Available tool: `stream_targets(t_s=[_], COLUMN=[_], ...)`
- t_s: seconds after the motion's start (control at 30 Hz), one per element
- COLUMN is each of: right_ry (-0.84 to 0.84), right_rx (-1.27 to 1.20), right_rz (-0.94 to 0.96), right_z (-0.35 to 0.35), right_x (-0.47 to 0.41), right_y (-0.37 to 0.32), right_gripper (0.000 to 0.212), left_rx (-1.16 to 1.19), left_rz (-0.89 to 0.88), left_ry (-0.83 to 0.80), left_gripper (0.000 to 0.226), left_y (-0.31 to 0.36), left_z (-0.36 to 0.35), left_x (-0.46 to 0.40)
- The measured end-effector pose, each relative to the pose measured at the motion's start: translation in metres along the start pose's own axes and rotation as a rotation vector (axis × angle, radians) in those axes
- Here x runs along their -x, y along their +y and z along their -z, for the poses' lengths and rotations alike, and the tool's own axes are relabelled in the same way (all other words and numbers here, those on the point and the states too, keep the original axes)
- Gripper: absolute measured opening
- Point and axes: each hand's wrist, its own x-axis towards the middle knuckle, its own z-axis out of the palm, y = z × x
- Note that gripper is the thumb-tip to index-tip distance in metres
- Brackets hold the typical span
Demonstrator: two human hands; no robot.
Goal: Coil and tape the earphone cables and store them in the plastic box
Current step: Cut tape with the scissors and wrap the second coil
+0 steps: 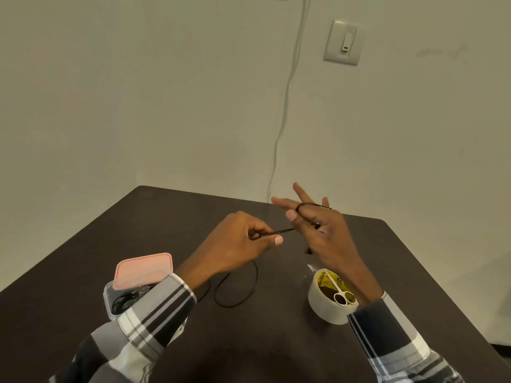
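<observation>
A thin black earphone cable (282, 231) runs between my two hands above the dark table. My left hand (243, 241) pinches it between thumb and fingers. My right hand (320, 230) is raised with its fingers spread, and the cable is looped around them. The cable's slack (250, 288) hangs down and lies in a loop on the table. A clear plastic box (110, 299) with a pink lid (143, 269) resting askew on it stands at the left, with coiled black cables inside, partly hidden by my left sleeve.
A roll of clear tape (325, 302) stands at the right, with small white scissors (341, 293) lying on top of it. The dark table (166, 217) meets a pale wall, where a white wire (287, 92) hangs beside a light switch (344, 42).
</observation>
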Motion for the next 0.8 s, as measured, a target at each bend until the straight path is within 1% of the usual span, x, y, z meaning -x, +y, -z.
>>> stream_targets(t_s=[0.1, 0.2, 0.3, 0.4, 0.5, 0.57, 0.67, 0.73, 0.8], right_ry=[-0.097, -0.184, -0.290, -0.387, -0.463, -0.475, -0.462, -0.461, -0.435], right_rx=[0.090, 0.136, 0.084, -0.097, -0.318, -0.512, -0.837, -1.056, -1.216], right_rz=[-0.017, -0.086, -0.170, -0.169, -0.126, -0.100, -0.072, -0.038, -0.003], right_z=[-0.002, -0.001, 0.000, 0.002, 0.005, 0.006, 0.007, 0.006, 0.005], right_x=[0.003, 0.005, 0.007, 0.012, 0.020, 0.024, 0.026, 0.027, 0.025], right_y=[0.007, 0.007, 0.004, -0.001, -0.009, -0.014, -0.019, -0.020, -0.020], right_gripper=[0.027, 0.020, 0.026, 0.022, 0.029, 0.031, 0.028, 0.026, 0.026], left_rx=[0.005, -0.026, -0.024, 0.027, 0.127, 0.243, 0.409, 0.489, 0.539], left_rz=[-0.010, -0.024, -0.051, -0.116, -0.142, -0.115, -0.027, 0.037, 0.079], left_ry=[0.019, 0.039, 0.101, 0.128, 0.147, 0.143, 0.106, 0.082, 0.052], left_gripper=[0.022, 0.027, 0.031, 0.029, 0.032, 0.033, 0.032, 0.031, 0.028], left_y=[0.009, 0.017, 0.024, 0.031, 0.035, 0.036, 0.030, 0.021, 0.012], left_z=[0.014, 0.027, 0.037, 0.040, 0.037, 0.035, 0.031, 0.025, 0.017], left_x=[0.001, 0.002, 0.003, 0.000, -0.005, -0.008, -0.012, -0.013, -0.012])
